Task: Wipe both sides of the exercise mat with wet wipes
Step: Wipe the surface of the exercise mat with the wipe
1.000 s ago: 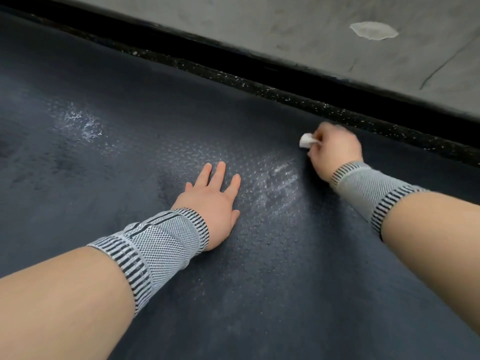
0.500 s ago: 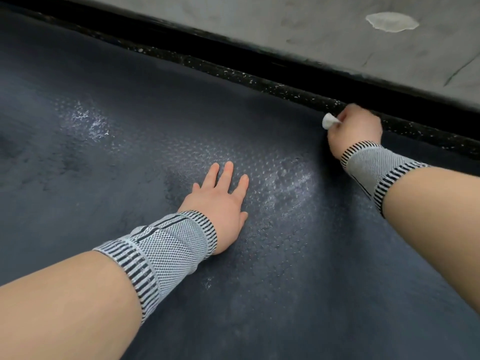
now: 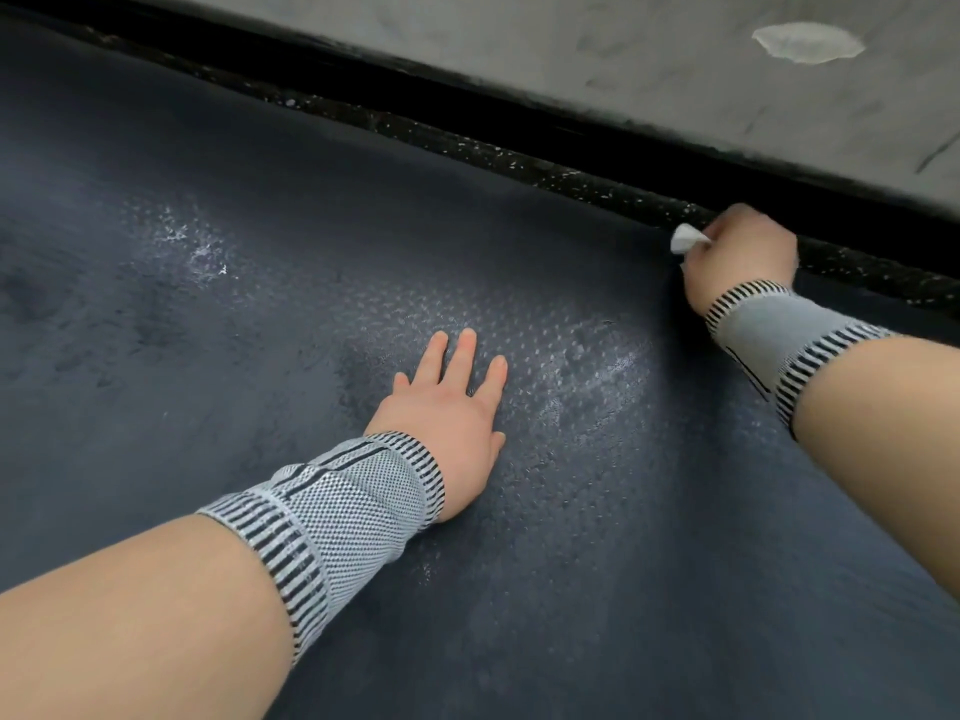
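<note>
A dark blue-grey textured exercise mat fills most of the view and lies flat. My left hand rests palm down on its middle, fingers spread and flat. My right hand is a fist at the mat's far edge, closed on a small white wet wipe that sticks out to the left of the fingers. Shiny wet streaks show on the mat between the two hands and in a patch at the left. Both wrists wear grey striped knit bands.
Beyond the mat's far edge runs a black speckled rubber floor strip, then a black base band, then a grey concrete wall with a pale patch at the upper right.
My right hand with the wipe slid away from me, from the mat's middle-right up to its far edge. The left hand stayed pressed flat on the mat.
</note>
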